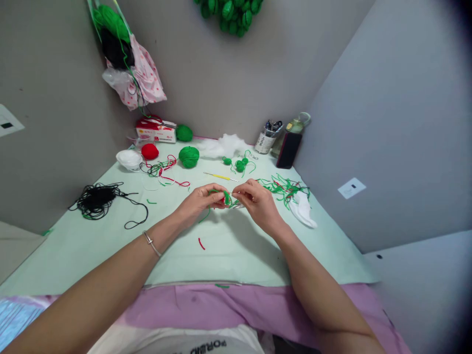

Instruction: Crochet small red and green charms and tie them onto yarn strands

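Note:
My left hand (208,197) is closed round a small green and red crocheted piece (226,198), held over the middle of the table. Close by on the right, my right hand (254,197) pinches something thin at the edge of that piece; whether it is a needle or a strand of yarn is too small to tell. A green yarn tail hangs below my left hand. Just behind both hands lies a crochet hook (221,176) with a yellow handle. One short red yarn scrap (201,244) rests on the table in front.
Black yarn (96,199) lies tangled at left. Green (189,157), red (150,151) and white (129,160) yarn balls sit behind it. White stuffing (223,146) is at the back. Yarn scraps (282,188), a phone (289,150) and a pen cup (264,141) stand or lie right.

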The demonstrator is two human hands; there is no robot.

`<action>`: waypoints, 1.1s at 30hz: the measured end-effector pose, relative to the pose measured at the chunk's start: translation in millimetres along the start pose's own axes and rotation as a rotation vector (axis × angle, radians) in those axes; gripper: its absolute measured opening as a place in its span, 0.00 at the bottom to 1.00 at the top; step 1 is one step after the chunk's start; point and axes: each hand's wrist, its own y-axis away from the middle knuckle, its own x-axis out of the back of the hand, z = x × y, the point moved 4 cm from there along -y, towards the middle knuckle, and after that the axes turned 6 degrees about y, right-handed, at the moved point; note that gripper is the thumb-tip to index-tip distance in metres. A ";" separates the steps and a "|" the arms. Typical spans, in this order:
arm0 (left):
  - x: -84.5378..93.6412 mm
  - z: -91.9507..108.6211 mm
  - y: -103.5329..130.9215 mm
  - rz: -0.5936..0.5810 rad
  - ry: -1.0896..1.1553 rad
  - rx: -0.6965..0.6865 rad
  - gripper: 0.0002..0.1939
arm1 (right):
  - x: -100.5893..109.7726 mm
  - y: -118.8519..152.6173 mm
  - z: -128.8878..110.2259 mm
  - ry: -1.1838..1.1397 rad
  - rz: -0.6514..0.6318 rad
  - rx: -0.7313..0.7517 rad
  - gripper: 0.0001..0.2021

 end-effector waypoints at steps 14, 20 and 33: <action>-3.0 -5.6 1.4 0.015 0.014 0.072 0.14 | -13.7 0.2 2.5 -0.131 -0.142 -0.061 0.08; -7.0 -4.2 1.3 -0.011 0.076 0.054 0.13 | -17.0 2.1 2.0 -0.195 -0.112 -0.043 0.11; -6.9 -7.4 0.1 0.014 -0.069 0.032 0.12 | -17.9 4.0 -7.8 0.042 -0.069 0.091 0.07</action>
